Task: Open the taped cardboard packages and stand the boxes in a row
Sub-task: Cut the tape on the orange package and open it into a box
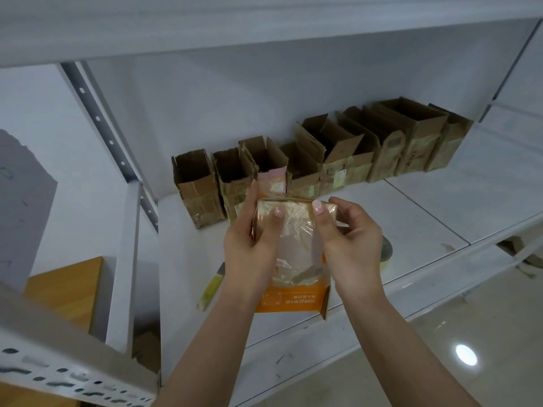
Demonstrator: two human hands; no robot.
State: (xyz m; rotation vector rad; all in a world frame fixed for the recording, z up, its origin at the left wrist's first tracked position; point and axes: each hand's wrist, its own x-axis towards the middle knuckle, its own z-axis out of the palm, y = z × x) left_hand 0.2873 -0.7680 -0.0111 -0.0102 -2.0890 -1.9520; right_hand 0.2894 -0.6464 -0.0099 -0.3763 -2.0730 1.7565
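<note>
Both hands, left (249, 239) and right (349, 233), grasp the taped orange package (291, 259) over the shelf (411, 212), thumbs pressed near its upper edge, likely hunting the tape seam. Opened boxes (308, 160) stand lined up behind, leaving the front as workspace.

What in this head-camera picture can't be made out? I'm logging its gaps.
- Yellow-handled tool: blade end hidden behind left hand.
- Roll of clear tape: mostly hidden behind right hand.
- Tape-wrapped orange-and-white cardboard package: print too small.
</note>
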